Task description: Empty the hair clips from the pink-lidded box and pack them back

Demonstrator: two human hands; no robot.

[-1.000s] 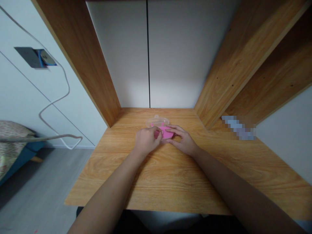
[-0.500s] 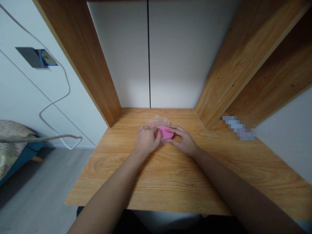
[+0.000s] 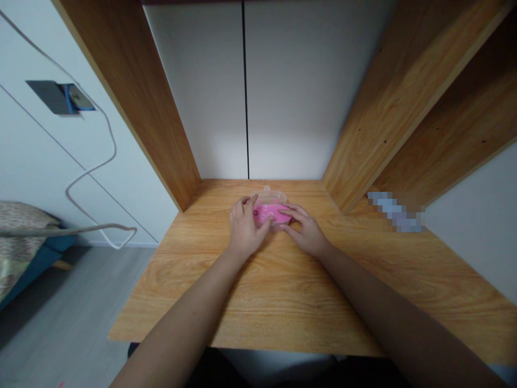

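Observation:
A small clear plastic case (image 3: 273, 194) with pink contents (image 3: 270, 211) lies on the wooden desk (image 3: 278, 291), near its back. My left hand (image 3: 245, 229) cups the case's left side, thumb on the pink top and fingers curled around the far left edge. Touching the case from the right is my right hand (image 3: 306, 231), its fingers stretched onto the pink surface. Both hands hide the case's lower part. What the pink thing is cannot be made out.
Wooden side panels (image 3: 137, 102) and a white back wall (image 3: 283, 91) box the desk in. A blurred patch (image 3: 396, 211) sits on the right shelf. At left, a white cable (image 3: 91, 167) hangs from a wall socket (image 3: 60, 96), above a bed (image 3: 20, 237).
My left hand slid forward and opened its fingers around the case's far left edge. The pink case shifted slightly away from me; more of its pink top shows.

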